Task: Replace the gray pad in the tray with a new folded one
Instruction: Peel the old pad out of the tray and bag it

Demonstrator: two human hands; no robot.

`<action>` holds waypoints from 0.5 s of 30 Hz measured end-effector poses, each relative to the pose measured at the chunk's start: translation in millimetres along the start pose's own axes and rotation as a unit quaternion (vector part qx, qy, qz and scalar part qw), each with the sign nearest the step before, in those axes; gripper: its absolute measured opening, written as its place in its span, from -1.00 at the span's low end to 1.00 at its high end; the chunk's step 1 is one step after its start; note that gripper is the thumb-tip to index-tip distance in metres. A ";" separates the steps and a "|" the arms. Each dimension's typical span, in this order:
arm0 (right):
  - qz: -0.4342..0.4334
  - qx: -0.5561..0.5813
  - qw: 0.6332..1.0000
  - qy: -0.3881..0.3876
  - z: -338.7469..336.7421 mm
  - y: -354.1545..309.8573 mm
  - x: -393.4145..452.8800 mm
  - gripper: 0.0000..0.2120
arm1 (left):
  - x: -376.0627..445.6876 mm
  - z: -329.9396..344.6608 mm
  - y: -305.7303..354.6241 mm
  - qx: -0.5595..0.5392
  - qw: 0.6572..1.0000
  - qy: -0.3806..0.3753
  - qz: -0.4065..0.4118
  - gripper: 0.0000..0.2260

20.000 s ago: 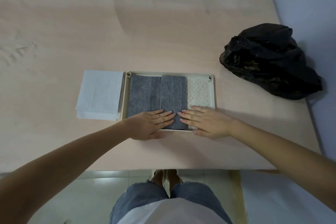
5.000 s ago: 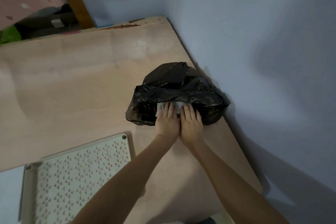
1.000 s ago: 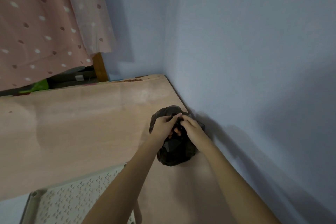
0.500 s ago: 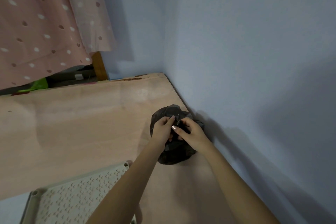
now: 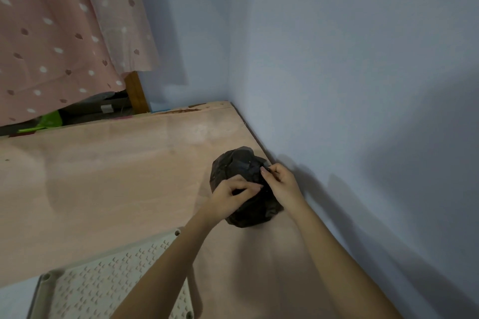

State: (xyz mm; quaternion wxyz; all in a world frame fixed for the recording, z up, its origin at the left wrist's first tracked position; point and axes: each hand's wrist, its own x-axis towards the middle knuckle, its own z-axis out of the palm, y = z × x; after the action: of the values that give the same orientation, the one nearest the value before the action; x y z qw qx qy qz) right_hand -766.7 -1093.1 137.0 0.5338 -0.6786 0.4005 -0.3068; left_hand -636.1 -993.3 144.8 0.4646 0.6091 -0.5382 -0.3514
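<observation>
- Black plastic bag sits on the wooden table, far right, close to the blue wall. It is bunched into a tight lump.
- Left hand rests on the near-left side of the bag, fingers curled, pinching a fold of plastic between thumb and fingers.
- Right hand is on the right side of the bag, fingers curled in, gripping plastic near the top of the lump. The two hands nearly meet over the bag.
- Judgement: both hands hold bag material from opposite sides, which fits twisting or knotting the mouth shut. The compact shape fits waste being sealed inside, though no contents can be seen.
- Tray, white with a perforated floor, lies at the near left, well apart from the bag; the left forearm crosses over its right part.
- Gray pad: not visible anywhere. The tray's visible floor is bare. Cannot tell whether the pad is inside the bag.
- New folded pad: not identifiable; a pale surface at the near-left corner beside the tray is cut off by the frame edge.
- Judgement: removal looks done; placing the replacement is not yet done. Both hands are occupied at the bag, away from the tray.
- Background: pink dotted curtain at far left.
</observation>
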 end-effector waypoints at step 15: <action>-0.029 0.037 0.999 -0.025 -1.4 -7.0 -3.7 -0.92 | 18.1 5.2 3.0 0.042 0.989 0.118 -0.085 -0.78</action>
State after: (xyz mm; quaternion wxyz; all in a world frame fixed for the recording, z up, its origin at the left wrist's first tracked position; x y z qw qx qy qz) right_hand -768.3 -1089.8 144.1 0.5592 -0.6771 0.3555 -0.3202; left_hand -638.7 -1012.0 147.3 0.4673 0.7086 -0.4404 -0.2925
